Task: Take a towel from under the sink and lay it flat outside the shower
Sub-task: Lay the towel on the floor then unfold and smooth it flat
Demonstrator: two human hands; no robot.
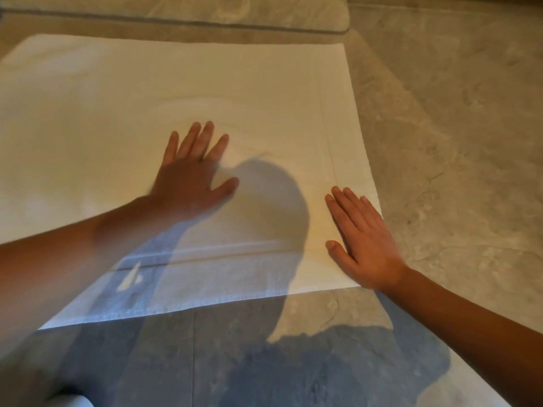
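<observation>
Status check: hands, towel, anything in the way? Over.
Left hand flat on towel centre, right hand flat on near right corner. Towel spread on floor, faint ripples by left hand. Raised ledge beyond far edge, not touching.

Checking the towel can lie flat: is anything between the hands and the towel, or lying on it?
Nothing visible. The left hand and right hand rest flat directly on the white towel, spread on the stone floor; only shadows cross it.

One head-worn wide-angle camera faces forward and steeply down, close above the floor (pixel 455 142), with left grip (pixel 192 174) and right grip (pixel 365 239) mid-frame.
</observation>
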